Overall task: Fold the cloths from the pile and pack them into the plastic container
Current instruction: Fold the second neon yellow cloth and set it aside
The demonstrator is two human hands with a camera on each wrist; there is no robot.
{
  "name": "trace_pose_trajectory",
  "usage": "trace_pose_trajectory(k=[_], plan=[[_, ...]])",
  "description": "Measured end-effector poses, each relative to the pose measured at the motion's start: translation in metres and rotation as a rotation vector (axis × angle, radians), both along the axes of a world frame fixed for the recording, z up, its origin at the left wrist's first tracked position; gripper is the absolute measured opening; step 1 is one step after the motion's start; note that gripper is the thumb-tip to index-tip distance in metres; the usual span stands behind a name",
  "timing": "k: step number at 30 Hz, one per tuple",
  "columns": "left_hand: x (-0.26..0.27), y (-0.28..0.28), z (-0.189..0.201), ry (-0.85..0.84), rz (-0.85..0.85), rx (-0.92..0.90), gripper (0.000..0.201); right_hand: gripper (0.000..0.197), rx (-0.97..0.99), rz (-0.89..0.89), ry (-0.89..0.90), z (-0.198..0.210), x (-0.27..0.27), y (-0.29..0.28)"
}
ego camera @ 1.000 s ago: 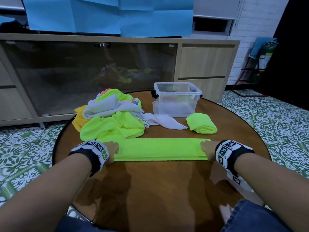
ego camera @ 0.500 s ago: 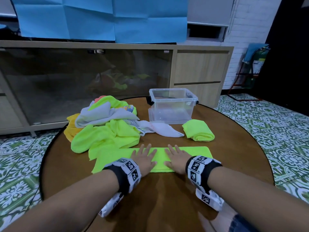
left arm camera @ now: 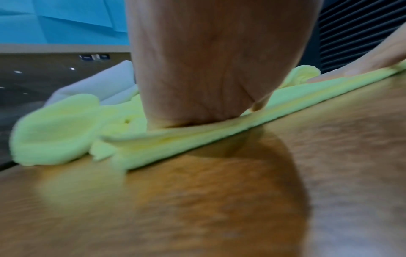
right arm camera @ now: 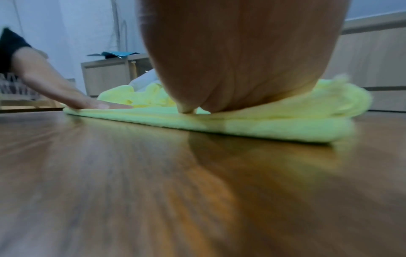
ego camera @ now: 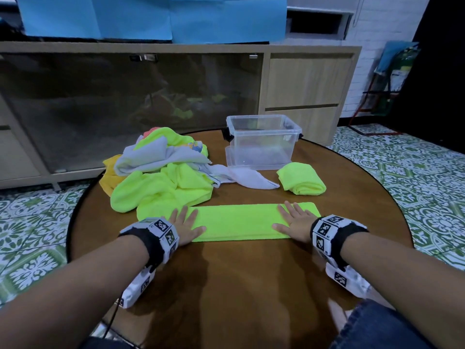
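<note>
Both hands lie flat, fingers straight, on a green cloth (ego camera: 239, 222) folded into a long strip on the tabletop (ego camera: 239, 285): left hand (ego camera: 185, 226) at its left end, right hand (ego camera: 294, 222) at its right. Behind it sit the pile (ego camera: 161, 170), a rolled cloth (ego camera: 302, 181) and the container (ego camera: 263, 142).

We see a neon yellow-green cloth (ego camera: 239, 222) on a brown wood-grain desk (ego camera: 239, 285), above green-and-white patterned floor tiles (ego camera: 32, 217).
</note>
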State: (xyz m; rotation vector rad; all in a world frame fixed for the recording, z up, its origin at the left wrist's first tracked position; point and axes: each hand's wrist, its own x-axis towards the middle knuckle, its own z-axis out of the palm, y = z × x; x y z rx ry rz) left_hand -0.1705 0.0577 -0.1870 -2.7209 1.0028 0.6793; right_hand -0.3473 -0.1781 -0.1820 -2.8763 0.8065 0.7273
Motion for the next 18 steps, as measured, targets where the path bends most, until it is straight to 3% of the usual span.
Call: trace_pose_trajectory(k=[8, 10, 12, 13, 15, 16, 18], plan=[[0.008, 0.028, 0.012, -0.057, 0.168, 0.039, 0.072, 0.076, -0.156, -0.160, 0.046, 0.014, -0.025, -0.020], [-0.001, 0.017, 0.019, -0.132, 0.186, 0.043, 0.092, 0.076, -0.227, -0.129, -0.030, 0.021, -0.020, -0.015], [-0.009, 0.000, 0.024, -0.184, 0.141, 0.014, 0.130, 0.074, -0.202, -0.079, -0.116, 0.025, -0.009, -0.004], [-0.013, -0.009, 0.023, -0.194, 0.078, -0.021, 0.125, 0.073, -0.154, -0.055, -0.130, 0.024, -0.002, 0.002], [-0.023, -0.023, 0.020, -0.212, -0.085, -0.076, 0.075, 0.070, -0.030, -0.032, -0.097, 0.018, 0.008, 0.010], [-0.028, -0.030, 0.018, -0.188, -0.143, -0.109, 0.063, 0.069, 0.017, -0.031, -0.064, 0.013, 0.009, 0.012], [-0.039, -0.043, 0.012, -0.152, -0.216, -0.117, 0.061, 0.069, 0.044, -0.026, -0.014, 0.003, 0.006, 0.009]])
